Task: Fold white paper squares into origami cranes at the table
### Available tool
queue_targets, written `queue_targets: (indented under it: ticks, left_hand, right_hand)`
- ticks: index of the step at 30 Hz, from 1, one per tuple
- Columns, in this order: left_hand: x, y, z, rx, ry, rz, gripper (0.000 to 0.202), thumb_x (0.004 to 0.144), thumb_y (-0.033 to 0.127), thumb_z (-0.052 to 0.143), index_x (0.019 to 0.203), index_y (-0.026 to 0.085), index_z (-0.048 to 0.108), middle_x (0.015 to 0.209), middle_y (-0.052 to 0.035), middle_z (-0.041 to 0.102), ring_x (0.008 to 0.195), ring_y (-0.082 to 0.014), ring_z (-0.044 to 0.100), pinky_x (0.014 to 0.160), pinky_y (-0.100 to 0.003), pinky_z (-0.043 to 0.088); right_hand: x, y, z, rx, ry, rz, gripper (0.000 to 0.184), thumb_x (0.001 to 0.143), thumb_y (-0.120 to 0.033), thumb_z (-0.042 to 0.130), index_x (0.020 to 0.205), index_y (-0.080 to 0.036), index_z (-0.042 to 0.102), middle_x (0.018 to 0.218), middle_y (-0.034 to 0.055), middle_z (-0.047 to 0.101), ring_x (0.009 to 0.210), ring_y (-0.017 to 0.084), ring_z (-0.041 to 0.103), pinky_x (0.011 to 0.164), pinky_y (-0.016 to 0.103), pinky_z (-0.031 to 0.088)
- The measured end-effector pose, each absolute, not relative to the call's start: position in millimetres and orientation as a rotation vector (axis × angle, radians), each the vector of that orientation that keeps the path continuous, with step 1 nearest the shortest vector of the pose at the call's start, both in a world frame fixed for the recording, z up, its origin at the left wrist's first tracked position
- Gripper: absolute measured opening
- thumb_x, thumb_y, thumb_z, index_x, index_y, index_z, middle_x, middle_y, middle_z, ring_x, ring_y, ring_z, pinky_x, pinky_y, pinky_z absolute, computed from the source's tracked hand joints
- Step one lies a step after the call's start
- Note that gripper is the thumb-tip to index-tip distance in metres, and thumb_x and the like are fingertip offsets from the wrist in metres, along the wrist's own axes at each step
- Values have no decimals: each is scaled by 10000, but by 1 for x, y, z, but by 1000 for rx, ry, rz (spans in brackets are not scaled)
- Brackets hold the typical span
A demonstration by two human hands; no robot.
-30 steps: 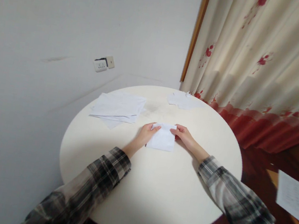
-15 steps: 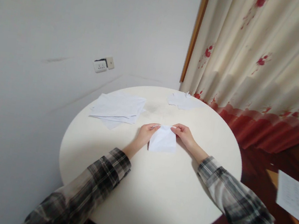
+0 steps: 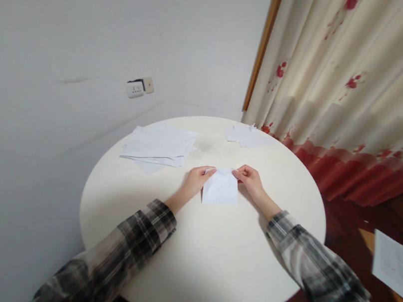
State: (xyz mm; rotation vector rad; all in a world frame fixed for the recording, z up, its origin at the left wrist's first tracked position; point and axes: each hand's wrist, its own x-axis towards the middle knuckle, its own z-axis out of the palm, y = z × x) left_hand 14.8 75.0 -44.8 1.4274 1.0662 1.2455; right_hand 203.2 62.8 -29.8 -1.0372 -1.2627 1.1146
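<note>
A small white sheet of paper point(image 3: 221, 189) is held between my two hands over the middle of the round table. My left hand point(image 3: 197, 179) pinches its upper left corner, thumb on top. At the upper right corner, my right hand point(image 3: 250, 179) grips the paper between thumb and fingers. The sheet's lower edge hangs toward me, close to the tabletop; whether it touches I cannot tell. Fingers behind the paper are partly hidden.
On the white round table point(image 3: 184, 264), a stack of white paper point(image 3: 159, 143) lies at the back left. Smaller paper pieces point(image 3: 247, 135) lie at the back right. A wall socket point(image 3: 135, 89) and a flowered curtain point(image 3: 346, 92) are beyond. Printed sheets point(image 3: 398, 266) lie off to the right.
My right hand has shifted very slightly right and up at the paper's upper right corner. The sheet's top edge looks flatter. My left hand stays nearly still.
</note>
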Motion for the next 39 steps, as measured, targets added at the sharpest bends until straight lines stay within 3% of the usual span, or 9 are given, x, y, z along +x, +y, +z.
queue_targets:
  ticks: [9, 15, 21, 25, 28, 31, 34, 39]
  left_hand:
    - [15, 73, -43, 1374, 1025, 1226, 292, 667, 359, 636, 831, 123, 689, 807, -62, 700, 711, -171, 610, 662, -271, 471]
    - [13, 70, -37, 1276, 1040, 1336, 317, 695, 371, 609, 869, 116, 678, 877, -69, 694, 763, -173, 608, 692, -268, 473]
    - [11, 74, -38, 1311, 1093, 1411, 383, 729, 353, 580, 1030, 119, 618, 883, -66, 672, 749, -161, 610, 665, -259, 473]
    - [10, 79, -44, 1578, 1176, 1475, 469, 752, 285, 577, 1202, 183, 495, 1117, -86, 601, 978, -190, 575, 827, -316, 455]
    - [10, 79, -48, 1834, 1207, 1482, 601, 734, 316, 617, 1285, 235, 389, 1342, -91, 424, 1225, -223, 400, 1002, -390, 335]
    - [10, 76, -47, 2063, 1218, 1373, 767, 688, 399, 663, 1341, 239, 295, 1417, -110, 304, 1313, -246, 259, 1065, -426, 243]
    - [11, 71, -44, 2253, 1196, 1244, 881, 611, 432, 720, 1350, 228, 285, 1442, -129, 242, 1328, -273, 216, 1074, -444, 228]
    - [12, 69, -40, 2382, 1169, 1252, 631, 664, 301, 701, 1241, 216, 460, 1396, -108, 347, 1293, -249, 299, 1068, -432, 269]
  right_hand:
    - [204, 65, -32, -1041, -1229, 1111, 250, 598, -393, 680, 583, -185, 542, 542, -21, 551, 517, 109, 487, 532, 258, 386]
    - [199, 59, -28, -993, -1212, 1316, 323, 573, -419, 711, 742, -180, 574, 565, -40, 538, 503, 91, 458, 489, 231, 330]
    - [199, 56, -29, -1007, -1281, 1336, 336, 546, -403, 739, 592, -162, 510, 477, -61, 470, 436, 57, 374, 450, 216, 232]
    - [200, 59, -30, -1044, -1226, 1274, 349, 545, -413, 734, 550, -165, 490, 458, -66, 444, 433, 56, 367, 461, 220, 240]
    - [204, 62, -30, -1089, -1160, 1205, 356, 533, -424, 738, 533, -167, 492, 467, -57, 452, 447, 65, 381, 473, 228, 261]
    - [208, 66, -32, -1108, -1094, 1132, 369, 528, -442, 736, 516, -171, 485, 471, -49, 456, 454, 69, 374, 470, 233, 255]
    - [210, 69, -33, -1110, -1074, 1069, 392, 543, -450, 728, 492, -176, 452, 450, -57, 422, 447, 64, 344, 462, 234, 229]
    - [210, 68, -32, -1109, -1086, 1078, 400, 544, -456, 728, 499, -176, 445, 454, -56, 431, 449, 64, 351, 462, 233, 236]
